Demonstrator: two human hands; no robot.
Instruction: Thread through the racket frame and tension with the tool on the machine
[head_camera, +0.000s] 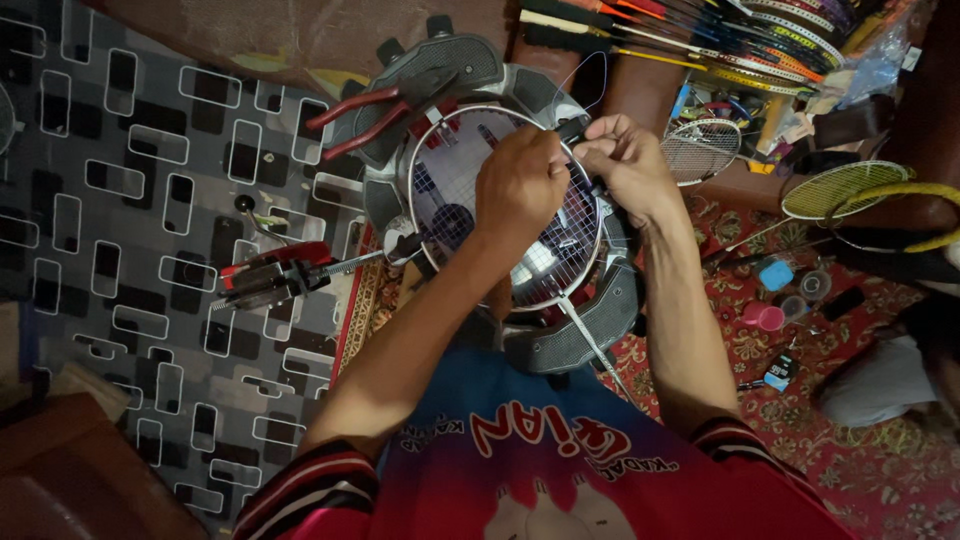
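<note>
**Desk:** What does the frame show?

**Photographer:** A badminton racket head (520, 200) clamped flat in a grey stringing machine (590, 330), dead centre. The left hand (520, 185) sits over the string bed, fingers curled shut, apparently around a string, though what they grip is hidden. The right hand (625, 160) is at two o'clock on the frame's rim, fingertips pinched together on a thin string there.

**Desk:** How far along?

**Photographer:** By my reading, well on: a full grid of lengthwise and cross strings shows across most of the head. The hands cover the two o'clock part, so I can't say what's left there. Red-handled pliers (365, 115) lie unused at eleven o'clock, and a red tension head (275, 275) sits at nine. Finished-looking rackets (700, 35) are piled at one o'clock.
</note>
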